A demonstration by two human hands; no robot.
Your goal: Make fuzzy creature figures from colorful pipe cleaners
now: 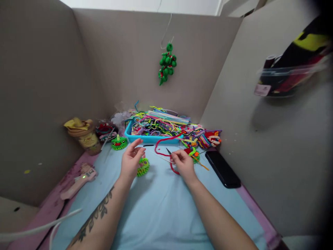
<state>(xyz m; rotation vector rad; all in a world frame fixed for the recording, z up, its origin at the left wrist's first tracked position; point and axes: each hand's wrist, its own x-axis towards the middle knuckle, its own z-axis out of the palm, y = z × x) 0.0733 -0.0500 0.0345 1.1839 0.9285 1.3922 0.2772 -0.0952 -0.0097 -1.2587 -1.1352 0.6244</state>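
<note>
Left hand (131, 160): fingers loosely spread, holding nothing, just above a green woven piece (143, 166) on the blue surface (161, 208). Right hand (183, 162): pinched on a red pipe cleaner (166, 142) and a thin needle (168, 151). Blue tray (137, 138) of pipe cleaners behind; black phone (222, 168) at right.

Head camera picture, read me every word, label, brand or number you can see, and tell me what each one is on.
No text can be read in this view.
Label on the clear plastic bin on the right wall: print too blurred to read.
Jar at the left: pale marks on its side, too blurred to read.
Black phone by the right hand: screen dark, nothing shown.
Pink tool at the left: only a green light, no lettering legible.
</note>
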